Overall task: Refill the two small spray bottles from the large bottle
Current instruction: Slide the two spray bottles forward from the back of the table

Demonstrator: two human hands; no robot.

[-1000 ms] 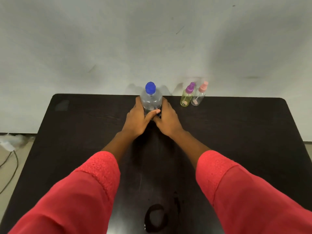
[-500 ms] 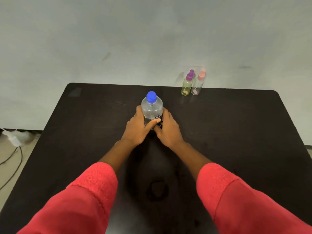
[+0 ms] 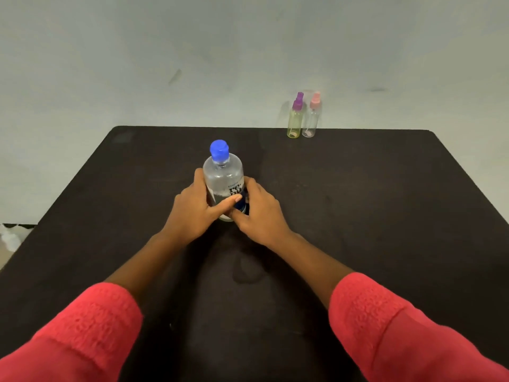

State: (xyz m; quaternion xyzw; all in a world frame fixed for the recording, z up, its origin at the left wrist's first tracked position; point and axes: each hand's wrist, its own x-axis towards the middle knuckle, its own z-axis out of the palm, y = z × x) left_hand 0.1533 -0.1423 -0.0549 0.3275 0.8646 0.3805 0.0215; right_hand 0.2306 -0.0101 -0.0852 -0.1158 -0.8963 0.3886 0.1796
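Bottle (image 3: 223,180), capped blue, stood upright on the table (image 3: 358,202), grasped by both the left hand (image 3: 194,209) and right hand (image 3: 261,210); two sprayers (image 3: 303,117) stood well apart.

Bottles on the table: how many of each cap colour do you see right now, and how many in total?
Blue cap: 1, the large bottle
Purple cap: 1, the yellow-green spray bottle
Pink cap: 1, the clear spray bottle
Total: 3
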